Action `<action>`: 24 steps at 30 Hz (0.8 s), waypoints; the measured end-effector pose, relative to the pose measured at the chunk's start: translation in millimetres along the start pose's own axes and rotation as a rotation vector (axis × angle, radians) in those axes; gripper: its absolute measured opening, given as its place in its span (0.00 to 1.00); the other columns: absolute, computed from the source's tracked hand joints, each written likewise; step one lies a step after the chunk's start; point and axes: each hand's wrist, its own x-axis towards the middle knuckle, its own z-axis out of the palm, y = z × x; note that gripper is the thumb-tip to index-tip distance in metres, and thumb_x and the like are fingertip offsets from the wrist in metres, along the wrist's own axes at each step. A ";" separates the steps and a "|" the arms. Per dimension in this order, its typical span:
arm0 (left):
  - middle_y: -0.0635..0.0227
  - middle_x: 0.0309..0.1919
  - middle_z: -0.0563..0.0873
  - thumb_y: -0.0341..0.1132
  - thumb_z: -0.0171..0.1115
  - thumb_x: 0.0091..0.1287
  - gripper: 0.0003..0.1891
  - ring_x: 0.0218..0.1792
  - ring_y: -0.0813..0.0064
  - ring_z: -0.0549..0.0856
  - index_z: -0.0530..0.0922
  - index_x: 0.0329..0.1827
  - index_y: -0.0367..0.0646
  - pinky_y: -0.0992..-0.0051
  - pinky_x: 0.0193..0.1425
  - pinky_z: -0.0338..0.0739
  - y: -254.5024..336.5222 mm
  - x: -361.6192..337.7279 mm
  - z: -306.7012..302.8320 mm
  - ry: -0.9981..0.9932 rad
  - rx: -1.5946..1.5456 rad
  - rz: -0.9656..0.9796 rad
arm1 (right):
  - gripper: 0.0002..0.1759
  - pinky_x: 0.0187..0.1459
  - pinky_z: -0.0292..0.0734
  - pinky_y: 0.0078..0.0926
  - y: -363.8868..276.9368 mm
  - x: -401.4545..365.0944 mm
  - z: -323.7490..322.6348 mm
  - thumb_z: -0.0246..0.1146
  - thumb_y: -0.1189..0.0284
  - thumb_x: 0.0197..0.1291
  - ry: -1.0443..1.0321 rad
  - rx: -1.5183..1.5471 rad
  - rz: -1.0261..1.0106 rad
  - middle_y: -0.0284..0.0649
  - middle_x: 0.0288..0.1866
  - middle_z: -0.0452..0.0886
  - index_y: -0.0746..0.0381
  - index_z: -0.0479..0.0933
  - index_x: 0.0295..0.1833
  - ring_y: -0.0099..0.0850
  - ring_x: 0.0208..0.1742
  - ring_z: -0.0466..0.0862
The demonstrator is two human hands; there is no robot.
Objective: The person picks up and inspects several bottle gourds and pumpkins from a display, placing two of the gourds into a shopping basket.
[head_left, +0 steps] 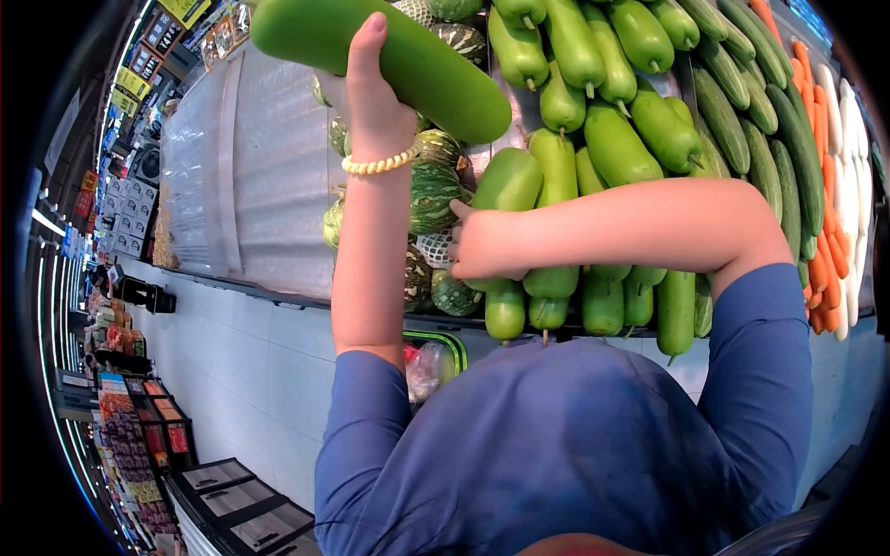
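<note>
My left hand (375,107) is raised, its thumb and fingers closed around a large smooth bottle gourd (436,79), which hangs tilted above the produce display. A yellow coiled band circles that wrist. Reaching across the display, my right hand (487,246) lies over another bottle gourd (508,178) in the pile, its bent fingers curling over the left side. Just beside those fingertips are a striped green squash (434,196) and a squash in white foam netting (434,248). Part of the right hand's grip is hidden.
More bottle gourds (612,144) are piled to the right, then cucumbers (788,157), carrots (823,259) and white radishes (848,185). A plastic-covered display surface (269,167) lies left. Near my body stands a green-rimmed basket (454,347) with bagged goods. Dark crates (241,505) are lower left.
</note>
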 end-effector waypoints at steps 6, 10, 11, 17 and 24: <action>0.67 0.33 0.80 0.35 0.60 0.61 0.11 0.34 0.72 0.82 0.73 0.43 0.41 0.71 0.42 0.79 -12.7 -18.2 -11.5 -0.019 0.052 0.216 | 0.39 0.67 0.59 0.51 12.3 -83.8 -3.9 0.75 0.65 0.33 0.707 0.145 0.059 0.40 0.56 0.74 0.52 0.70 0.57 0.41 0.57 0.76; 0.66 0.37 0.78 0.34 0.64 0.58 0.16 0.37 0.71 0.81 0.71 0.47 0.41 0.71 0.44 0.79 -43.8 -33.5 -13.0 0.027 0.113 0.302 | 0.41 0.55 0.74 0.41 -1.0 -135.5 7.8 0.75 0.67 0.37 1.273 0.478 0.393 0.42 0.58 0.74 0.57 0.68 0.62 0.39 0.56 0.76; 0.65 0.38 0.78 0.34 0.65 0.57 0.17 0.38 0.71 0.81 0.71 0.48 0.41 0.71 0.44 0.79 -51.4 -39.6 -13.2 0.040 0.134 0.299 | 0.40 0.50 0.77 0.38 -9.7 -143.9 13.0 0.75 0.69 0.39 1.483 0.589 0.478 0.41 0.58 0.73 0.58 0.68 0.62 0.35 0.53 0.78; 0.65 0.46 0.77 0.38 0.77 0.48 0.34 0.48 0.73 0.78 0.67 0.55 0.37 0.71 0.57 0.72 -97.2 -73.8 -2.4 0.222 0.305 0.261 | 0.34 0.54 0.76 0.38 -40.1 -182.9 45.7 0.50 0.48 0.60 2.306 1.678 0.963 0.49 0.53 0.77 0.66 0.69 0.59 0.42 0.53 0.79; 0.59 0.56 0.76 0.41 0.77 0.49 0.45 0.54 0.68 0.78 0.60 0.67 0.37 0.70 0.62 0.72 -97.1 -114.7 -10.0 -0.346 0.828 0.404 | 0.36 0.52 0.77 0.45 -44.0 -195.6 62.0 0.50 0.46 0.59 2.440 2.126 0.558 0.55 0.54 0.76 0.65 0.69 0.60 0.46 0.52 0.78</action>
